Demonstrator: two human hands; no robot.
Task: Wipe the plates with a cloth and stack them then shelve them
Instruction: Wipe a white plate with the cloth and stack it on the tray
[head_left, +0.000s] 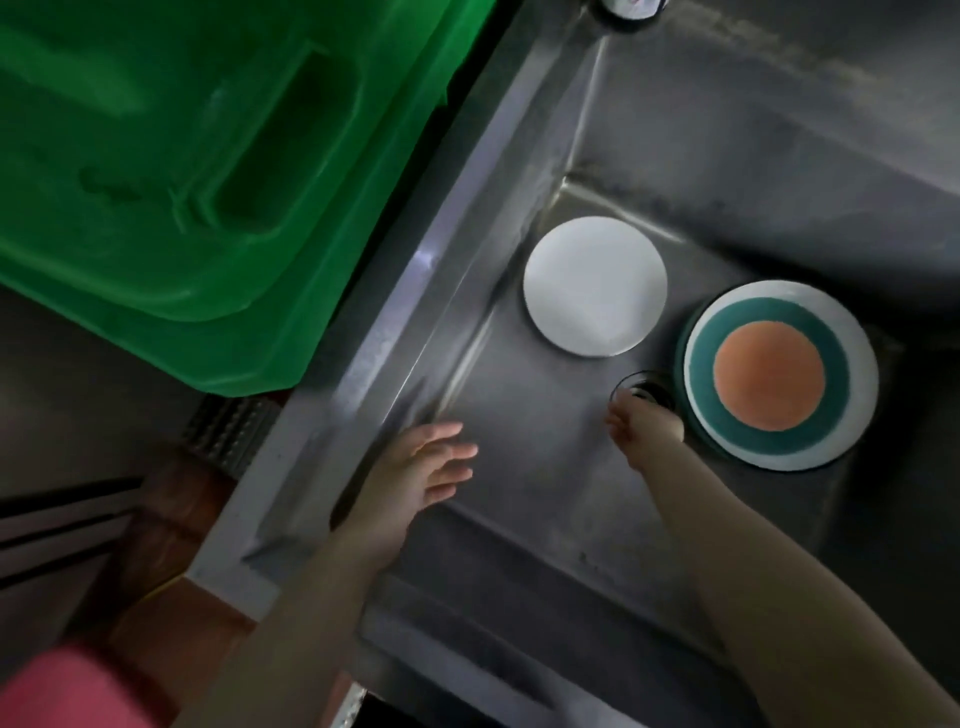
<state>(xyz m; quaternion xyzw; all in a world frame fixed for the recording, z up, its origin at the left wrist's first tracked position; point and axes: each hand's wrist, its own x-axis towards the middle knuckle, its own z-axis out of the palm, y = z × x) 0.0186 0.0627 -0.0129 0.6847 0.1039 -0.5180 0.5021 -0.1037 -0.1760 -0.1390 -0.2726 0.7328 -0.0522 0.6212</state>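
A plain white plate (595, 287) lies flat on the bottom of a steel sink (519, 405). To its right sits a larger plate (779, 374) with a white rim, a teal ring and an orange centre, and a green edge shows beneath it. My left hand (421, 467) hovers over the sink's left wall, fingers spread and empty. My right hand (641, 426) reaches down beside the drain (647, 389), close to the coloured plate's left edge, its fingers loosely curled and blurred. No cloth is in view.
A big green plastic bin lid (182, 171) fills the upper left, next to the sink's left rim. The base of a tap (631, 8) shows at the top edge. A brown floor and a pink garment are at lower left.
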